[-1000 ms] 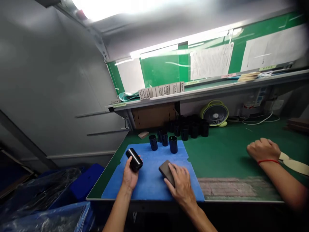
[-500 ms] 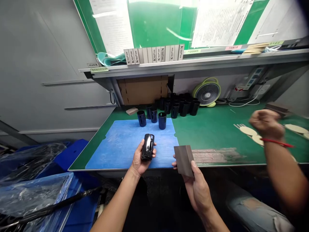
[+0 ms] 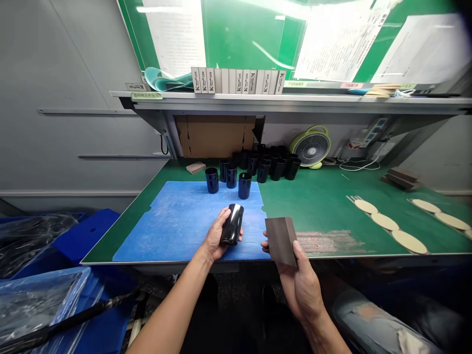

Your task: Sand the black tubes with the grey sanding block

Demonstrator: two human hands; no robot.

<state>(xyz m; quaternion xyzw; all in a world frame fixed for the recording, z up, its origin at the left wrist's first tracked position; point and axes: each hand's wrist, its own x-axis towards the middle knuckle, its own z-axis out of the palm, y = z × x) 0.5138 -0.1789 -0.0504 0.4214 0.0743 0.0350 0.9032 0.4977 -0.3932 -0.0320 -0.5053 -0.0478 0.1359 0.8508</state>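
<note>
My left hand (image 3: 217, 235) is wrapped round a glossy black cylindrical shell (image 3: 232, 225), tilted above the blue mat (image 3: 158, 236). In my right hand (image 3: 304, 282) is a brown-grey sanding block (image 3: 280, 241), gripped by its edges with the thumb on the near side. The block and the shell are apart. Several similar dark shells stand upright past my left hand, one of them (image 3: 244, 186) at the mat's back edge. The fingers under the block are mostly hidden.
More black shells (image 3: 276, 167) crowd the back of the green table (image 3: 324, 196), beside a green fan (image 3: 311, 147). Pale oval pads (image 3: 384, 221) and dark blocks (image 3: 400, 178) lie at right. Above runs a shelf (image 3: 295, 102). A co-worker's knee (image 3: 363, 314) shows at lower right.
My left hand has turned the shell, so its slot and label no longer show. The co-worker's arm at right has left the view. The camera view has shifted slightly.
</note>
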